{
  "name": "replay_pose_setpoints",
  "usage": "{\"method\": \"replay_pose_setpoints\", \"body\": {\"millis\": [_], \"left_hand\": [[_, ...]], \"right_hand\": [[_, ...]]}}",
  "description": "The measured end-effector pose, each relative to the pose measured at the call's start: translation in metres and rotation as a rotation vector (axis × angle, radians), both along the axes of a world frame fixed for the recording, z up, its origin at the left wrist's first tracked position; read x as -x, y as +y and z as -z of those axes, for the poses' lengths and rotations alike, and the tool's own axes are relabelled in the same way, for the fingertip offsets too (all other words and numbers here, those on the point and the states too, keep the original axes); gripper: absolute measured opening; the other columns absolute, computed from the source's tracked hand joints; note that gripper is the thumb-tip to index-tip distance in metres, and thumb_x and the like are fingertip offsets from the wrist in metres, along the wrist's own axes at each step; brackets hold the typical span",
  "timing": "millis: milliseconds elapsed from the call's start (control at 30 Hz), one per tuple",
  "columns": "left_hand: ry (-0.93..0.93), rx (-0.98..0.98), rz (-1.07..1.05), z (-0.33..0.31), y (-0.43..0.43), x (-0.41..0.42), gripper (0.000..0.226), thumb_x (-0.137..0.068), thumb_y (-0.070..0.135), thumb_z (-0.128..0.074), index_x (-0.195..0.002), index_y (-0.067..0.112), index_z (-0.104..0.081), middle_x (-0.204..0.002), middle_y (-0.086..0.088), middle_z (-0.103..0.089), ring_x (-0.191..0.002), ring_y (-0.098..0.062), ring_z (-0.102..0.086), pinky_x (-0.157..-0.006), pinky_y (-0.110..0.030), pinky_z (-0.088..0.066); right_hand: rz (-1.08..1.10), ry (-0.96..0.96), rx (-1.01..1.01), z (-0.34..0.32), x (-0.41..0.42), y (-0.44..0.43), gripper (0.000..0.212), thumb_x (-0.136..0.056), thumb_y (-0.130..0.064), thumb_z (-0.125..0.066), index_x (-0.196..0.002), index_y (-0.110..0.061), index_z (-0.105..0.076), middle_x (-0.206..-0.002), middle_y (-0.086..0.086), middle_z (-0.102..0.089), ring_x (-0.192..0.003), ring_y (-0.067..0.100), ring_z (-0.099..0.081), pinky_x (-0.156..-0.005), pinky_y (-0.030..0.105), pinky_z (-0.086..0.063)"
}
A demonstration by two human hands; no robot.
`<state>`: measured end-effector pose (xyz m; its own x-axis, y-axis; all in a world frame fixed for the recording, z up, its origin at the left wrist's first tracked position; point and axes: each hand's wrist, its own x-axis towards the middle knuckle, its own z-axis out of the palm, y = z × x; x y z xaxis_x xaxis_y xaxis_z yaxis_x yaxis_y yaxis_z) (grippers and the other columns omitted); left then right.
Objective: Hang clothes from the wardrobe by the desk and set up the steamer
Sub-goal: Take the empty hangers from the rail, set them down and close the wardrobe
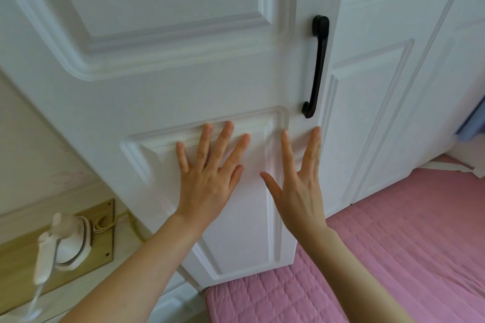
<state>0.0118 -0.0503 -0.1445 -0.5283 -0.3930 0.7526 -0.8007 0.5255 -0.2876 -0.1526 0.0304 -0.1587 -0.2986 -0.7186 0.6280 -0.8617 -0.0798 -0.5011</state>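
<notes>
Neither hand gripped anything. The left hand [207, 178] lay flat, fingers [227, 130] straight and fanned, with the palm and fingertips against the lower raised panel of the white wardrobe door [183, 81]. The right hand [301, 186] was just beside it, also with straight, spread fingers and the thumb pointing toward the left hand. Its fingertips reached up near the door's free edge. The hand was slightly blurred, so I could not tell whether it pressed on the panel or hung just off it. Both forearms were bare and came up from the bottom of the view.

The door's black handle [316, 68] stood upright just above the right hand's fingertips, and neither hand touched it. The door sat at an angle to the second door [380, 113], which was beyond the right hand and had the same white panels. No clothes were visible.

The steamer [65, 241], a white handheld unit, sat well below and outward of the left hand, beside the left forearm. It rested on a pale wood top [105, 249]. A white cord [115, 220] was looped behind it, and another length trailed from its handle toward the bottom corner.

A pink quilt [393, 244] spread out under and beyond the right forearm, up to the foot of both doors. A bit of blue cloth [472, 118] showed at the far edge of the view on the right hand's side.
</notes>
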Motion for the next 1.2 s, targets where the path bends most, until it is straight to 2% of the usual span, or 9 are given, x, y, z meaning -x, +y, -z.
{"method": "replay_pose_setpoints", "body": {"millis": [67, 200, 333, 633, 833, 1033, 1200], "left_hand": [[-0.007, 0.022, -0.024, 0.001, -0.005, 0.002, 0.059, -0.1, 0.044, -0.043, -0.152, 0.033, -0.017, -0.161, 0.0, -0.003, -0.148, -0.028, 0.002, -0.11, -0.064, -0.004], [-0.007, 0.06, -0.067, 0.002, -0.015, 0.005, 0.058, -0.1, 0.041, -0.044, -0.151, 0.032, -0.02, -0.161, -0.001, -0.009, -0.148, -0.028, -0.001, -0.11, -0.063, -0.005], [-0.007, 0.102, -0.107, 0.005, -0.023, 0.009, 0.056, -0.1, 0.041, -0.044, -0.151, 0.032, -0.023, -0.16, -0.002, -0.014, -0.148, -0.028, -0.005, -0.11, -0.063, -0.006], [-0.05, 0.225, -0.171, 0.014, -0.041, 0.011, 0.055, -0.099, 0.042, -0.046, -0.15, 0.031, -0.027, -0.159, -0.006, -0.017, -0.146, -0.033, -0.013, -0.11, -0.063, -0.008], [-0.038, 0.255, -0.17, 0.017, -0.045, 0.014, 0.056, -0.098, 0.042, -0.047, -0.15, 0.031, -0.027, -0.158, -0.006, -0.017, -0.146, -0.034, -0.013, -0.11, -0.063, -0.009], [-0.021, 0.227, -0.172, 0.017, -0.044, 0.016, 0.059, -0.095, 0.036, -0.054, -0.149, 0.029, -0.029, -0.158, -0.007, -0.017, -0.146, -0.035, -0.012, -0.112, -0.062, -0.004], [-0.007, 0.215, -0.157, 0.014, -0.043, 0.016, 0.06, -0.094, 0.032, -0.057, -0.148, 0.03, -0.032, -0.159, -0.005, -0.016, -0.146, -0.033, -0.012, -0.112, -0.061, -0.004]], "right_hand": [[-0.027, 0.027, -0.01, 0.004, 0.004, -0.012, 0.083, -0.09, -0.035, -0.062, -0.153, -0.019, -0.011, -0.156, 0.022, 0.017, -0.146, 0.034, 0.013, -0.101, 0.054, -0.043], [-0.04, 0.123, -0.026, 0.013, 0.012, -0.034, 0.08, -0.091, -0.038, -0.061, -0.152, -0.012, -0.015, -0.156, 0.026, 0.011, -0.145, 0.039, 0.01, -0.114, 0.056, -0.023], [-0.033, 0.147, -0.019, 0.014, 0.011, -0.053, 0.082, -0.093, -0.047, -0.055, -0.152, -0.009, -0.013, -0.154, 0.03, 0.01, -0.144, 0.043, 0.011, -0.117, 0.056, -0.012], [-0.063, 0.155, 0.034, 0.023, 0.015, -0.085, 0.085, -0.091, -0.05, -0.056, -0.15, -0.006, -0.012, -0.153, 0.033, 0.01, -0.143, 0.046, 0.01, -0.118, 0.054, -0.006], [-0.1, 0.155, 0.077, 0.028, 0.02, -0.093, 0.084, -0.09, -0.052, -0.055, -0.149, -0.01, -0.013, -0.153, 0.03, 0.011, -0.143, 0.046, 0.008, -0.117, 0.056, -0.01], [-0.158, 0.117, 0.085, 0.029, 0.023, -0.094, 0.085, -0.089, -0.049, -0.06, -0.15, -0.011, -0.014, -0.154, 0.029, 0.011, -0.144, 0.045, 0.007, -0.105, 0.061, -0.034], [-0.14, 0.154, 0.086, 0.028, 0.024, -0.095, 0.087, -0.088, -0.049, -0.061, -0.149, -0.011, -0.013, -0.153, 0.031, 0.009, -0.144, 0.045, 0.006, -0.107, 0.061, -0.031]]}}
